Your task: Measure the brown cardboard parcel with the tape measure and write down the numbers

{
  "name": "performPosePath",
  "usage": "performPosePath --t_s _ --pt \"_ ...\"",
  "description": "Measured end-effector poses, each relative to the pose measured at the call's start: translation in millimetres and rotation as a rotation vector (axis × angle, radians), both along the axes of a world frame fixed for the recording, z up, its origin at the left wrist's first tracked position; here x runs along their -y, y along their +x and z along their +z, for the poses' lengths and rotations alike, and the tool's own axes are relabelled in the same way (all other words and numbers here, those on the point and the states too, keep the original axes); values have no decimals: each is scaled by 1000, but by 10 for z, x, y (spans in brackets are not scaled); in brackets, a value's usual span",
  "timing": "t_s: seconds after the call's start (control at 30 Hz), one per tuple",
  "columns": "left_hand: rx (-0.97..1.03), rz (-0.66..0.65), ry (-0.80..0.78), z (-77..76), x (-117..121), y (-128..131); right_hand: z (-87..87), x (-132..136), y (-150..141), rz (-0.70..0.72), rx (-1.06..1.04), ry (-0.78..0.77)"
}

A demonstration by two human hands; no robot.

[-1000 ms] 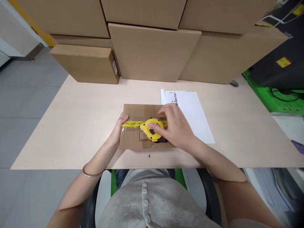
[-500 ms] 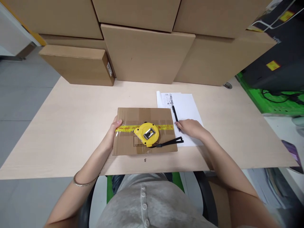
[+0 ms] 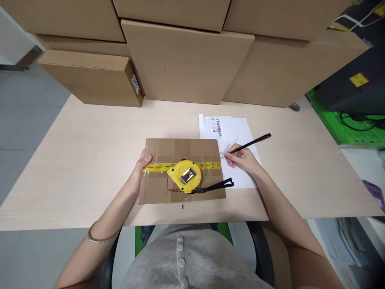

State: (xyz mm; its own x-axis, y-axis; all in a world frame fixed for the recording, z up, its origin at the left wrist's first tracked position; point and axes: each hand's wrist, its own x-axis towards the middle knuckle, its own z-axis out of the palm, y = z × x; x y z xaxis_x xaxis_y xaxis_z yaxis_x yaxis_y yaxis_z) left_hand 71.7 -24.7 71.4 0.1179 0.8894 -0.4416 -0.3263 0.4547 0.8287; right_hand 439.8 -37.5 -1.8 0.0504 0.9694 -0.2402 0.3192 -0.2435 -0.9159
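Observation:
A flat cardboard parcel (image 3: 162, 150) sealed with yellow printed tape lies on the pale wooden table (image 3: 90, 152) in front of me. On top of it rests a yellow tape measure (image 3: 184, 176) with a black wrist strap (image 3: 218, 186) trailing to the right. My left hand (image 3: 140, 167) grips the parcel's left edge, thumb on top. My right hand (image 3: 242, 157) is closed around a black pen (image 3: 254, 143), its tip touching a white sheet of paper (image 3: 236, 132) just right of the parcel.
Large cardboard boxes (image 3: 186, 60) are stacked along the back of the table, with a smaller box (image 3: 87, 78) at the back left. A green and black crate (image 3: 355, 108) stands to the right. The table's front edge is close to my body.
My right hand left the tape measure on the parcel, moved right to the paper, picked up the black pen and now has its tip on the sheet. The left hand stays at the parcel's edge.

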Motion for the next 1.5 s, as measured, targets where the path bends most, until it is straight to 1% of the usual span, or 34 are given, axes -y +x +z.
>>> performPosePath --t_s 0.1,0.27,0.53,0.7,0.97,1.2,1.4,1.5 --pt "-22 11 21 0 3 -5 -19 3 6 -9 -22 8" --pt "-37 24 2 -13 11 -8 -51 8 18 4 -20 30" --pt "-43 -24 32 -41 17 -32 -75 13 32 14 -16 36" --pt "-43 -20 46 -57 21 -38 -79 18 23 19 -7 42" --pt "-32 -17 23 -17 13 -7 -61 11 12 16 -6 45" --pt "-18 -18 -1 -31 11 -15 -64 22 17 11 18 40" --pt "-31 28 -22 5 16 -1 -37 19 4 4 16 32" --pt "-45 28 -13 18 18 6 -39 19 8 9 8 29"
